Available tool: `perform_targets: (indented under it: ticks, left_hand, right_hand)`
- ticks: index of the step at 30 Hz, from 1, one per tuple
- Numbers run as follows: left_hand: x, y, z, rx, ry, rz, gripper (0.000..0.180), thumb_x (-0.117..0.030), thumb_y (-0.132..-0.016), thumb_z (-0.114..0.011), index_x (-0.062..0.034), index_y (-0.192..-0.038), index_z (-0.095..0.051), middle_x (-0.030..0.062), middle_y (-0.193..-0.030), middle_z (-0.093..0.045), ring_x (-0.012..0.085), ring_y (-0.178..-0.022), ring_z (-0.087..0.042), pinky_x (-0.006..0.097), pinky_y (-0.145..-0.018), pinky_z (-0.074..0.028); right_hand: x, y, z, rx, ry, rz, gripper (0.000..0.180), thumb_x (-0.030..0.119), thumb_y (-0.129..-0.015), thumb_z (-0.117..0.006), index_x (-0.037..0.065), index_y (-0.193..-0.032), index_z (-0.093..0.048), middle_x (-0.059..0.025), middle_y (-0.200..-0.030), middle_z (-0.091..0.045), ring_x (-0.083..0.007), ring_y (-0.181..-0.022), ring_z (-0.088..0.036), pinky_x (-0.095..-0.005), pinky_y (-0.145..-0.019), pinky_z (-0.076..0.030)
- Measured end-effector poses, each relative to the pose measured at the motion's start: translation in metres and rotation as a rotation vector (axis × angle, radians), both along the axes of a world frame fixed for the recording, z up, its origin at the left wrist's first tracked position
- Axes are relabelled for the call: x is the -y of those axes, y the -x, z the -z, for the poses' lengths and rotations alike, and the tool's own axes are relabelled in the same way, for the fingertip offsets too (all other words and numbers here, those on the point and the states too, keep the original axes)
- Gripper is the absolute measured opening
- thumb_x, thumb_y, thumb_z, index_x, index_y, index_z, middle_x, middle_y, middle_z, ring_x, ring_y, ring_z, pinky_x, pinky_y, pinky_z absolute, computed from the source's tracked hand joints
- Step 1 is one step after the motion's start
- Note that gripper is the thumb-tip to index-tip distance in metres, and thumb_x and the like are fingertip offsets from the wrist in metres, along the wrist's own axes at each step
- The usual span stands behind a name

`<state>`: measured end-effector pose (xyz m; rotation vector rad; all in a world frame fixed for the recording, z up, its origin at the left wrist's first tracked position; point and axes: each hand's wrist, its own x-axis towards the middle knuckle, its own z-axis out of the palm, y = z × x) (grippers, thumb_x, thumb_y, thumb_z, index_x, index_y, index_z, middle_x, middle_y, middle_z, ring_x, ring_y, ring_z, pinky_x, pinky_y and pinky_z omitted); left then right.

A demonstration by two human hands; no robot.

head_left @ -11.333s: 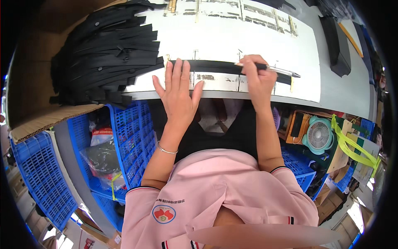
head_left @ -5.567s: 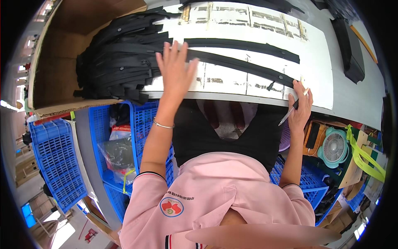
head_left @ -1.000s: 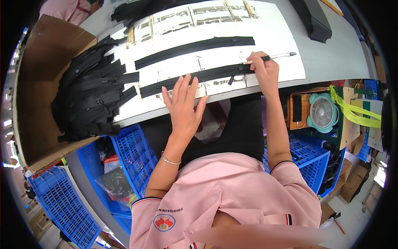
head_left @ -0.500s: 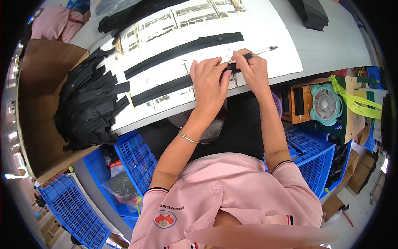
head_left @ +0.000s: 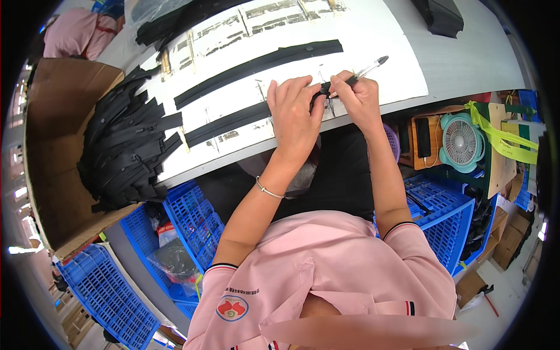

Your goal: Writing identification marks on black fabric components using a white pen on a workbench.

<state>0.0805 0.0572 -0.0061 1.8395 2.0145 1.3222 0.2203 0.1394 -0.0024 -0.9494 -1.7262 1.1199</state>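
My left hand point(head_left: 293, 114) lies palm down over a black fabric strip point(head_left: 230, 124) near the table's front edge, pressing it down with fingers stretched and the thumb apart. In my right hand point(head_left: 360, 100) is a pen point(head_left: 371, 67), with a dark grip and a clear barrel that slants up to the right. Its tip is down at the strip's right end, beside my left fingertips; the exact contact is too small to tell. Farther back, a second black strip point(head_left: 256, 71) lies roughly parallel on the white marked board point(head_left: 388, 64).
To the left, a pile of black strips point(head_left: 125, 143) spills from a cardboard box point(head_left: 49, 122). Black material point(head_left: 181, 26) lies at the back, and a folded black piece point(head_left: 440, 17) at the back right. Blue crates point(head_left: 111, 300) and a small fan point(head_left: 462, 139) stand below table level.
The pen's rear end has tilted slightly upward and my right hand has shifted a little. My left hand and the strips stay nearly where they were; the whole view has moved slightly.
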Motion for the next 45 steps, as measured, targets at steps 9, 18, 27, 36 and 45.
perform_targets:
  ticks: [9,18,27,36,45]
  left_hand:
    - [0.004,0.005,0.001,-0.005,0.015,0.009,0.025,-0.013,-0.085,-0.078,-0.0066,-0.109,-0.074,0.0071,-0.123,-0.068,0.0278,-0.121,-0.059,0.053,-0.119,-0.028]
    - [0.053,0.02,-0.007,-0.108,0.223,0.075,0.049,-0.024,-0.099,-0.068,-0.0024,-0.141,-0.058,0.0199,-0.156,-0.044,0.0418,-0.148,-0.035,0.065,-0.121,-0.014]
    - [-0.032,0.083,-0.006,-0.112,0.165,0.127,0.048,-0.027,-0.101,-0.065,-0.0029,-0.141,-0.057,0.0225,-0.155,-0.047,0.042,-0.151,-0.034,0.066,-0.122,-0.015]
    - [0.073,0.177,-0.025,-0.373,0.223,-0.25,0.058,0.009,-0.082,-0.053,-0.0118,-0.135,-0.066,0.0132,-0.148,-0.057,0.0379,-0.151,-0.036,0.062,-0.125,-0.012]
    - [0.106,0.267,-0.023,-0.467,0.261,-0.439,0.02,-0.012,-0.097,-0.065,-0.0056,-0.111,-0.076,0.0134,-0.136,-0.065,0.0372,-0.147,-0.041,0.059,-0.125,-0.018]
  right_hand:
    - [-0.002,0.01,0.01,0.079,-0.18,-0.002,0.022,0.011,-0.094,-0.068,-0.003,-0.077,-0.067,-0.0098,-0.067,-0.068,-0.0178,-0.051,-0.06,-0.0325,-0.051,-0.044]
    - [0.005,-0.006,0.003,-0.137,0.049,0.106,0.022,0.011,-0.101,-0.061,-0.001,-0.085,-0.071,-0.0044,-0.079,-0.071,-0.0062,-0.065,-0.054,-0.0227,-0.06,-0.042]
    - [0.003,-0.001,0.009,-0.211,0.062,0.215,0.022,0.016,-0.103,-0.063,0.001,-0.091,-0.075,-0.0025,-0.079,-0.07,-0.0022,-0.062,-0.051,-0.0185,-0.054,-0.035]
    - [0.003,0.003,0.003,-0.132,0.09,0.208,0.025,0.021,-0.103,-0.065,0.003,-0.089,-0.075,0.0006,-0.07,-0.063,-0.0016,-0.057,-0.045,-0.0195,-0.052,-0.032]
    - [0.001,0.003,0.005,-0.105,0.099,0.206,0.025,0.023,-0.104,-0.066,0.004,-0.09,-0.075,0.002,-0.067,-0.06,-0.0016,-0.057,-0.044,-0.0195,-0.051,-0.031]
